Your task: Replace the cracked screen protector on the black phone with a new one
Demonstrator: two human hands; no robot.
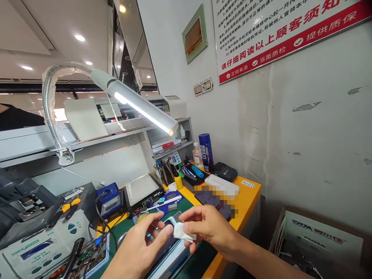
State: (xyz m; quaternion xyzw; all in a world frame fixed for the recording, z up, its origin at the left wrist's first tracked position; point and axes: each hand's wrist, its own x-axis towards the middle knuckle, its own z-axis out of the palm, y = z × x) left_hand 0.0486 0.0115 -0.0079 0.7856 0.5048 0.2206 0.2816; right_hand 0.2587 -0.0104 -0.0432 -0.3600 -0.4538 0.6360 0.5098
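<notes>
Between the thumb and fingers of my right hand is a small folded white wipe. It hangs over the top end of a phone with a dark screen and a light-coloured edge. My left hand is at the phone's left side, fingers curved and thumb apart from them, with nothing visible in its grip. Part of the phone is hidden by my hands. Below it is a light-blue box-like block on the green mat.
A lit lamp reaches over the bench from the left shelf. At left are a soldering station and a tray of parts. A blurred phone, a white box and a blue spray can stand at right.
</notes>
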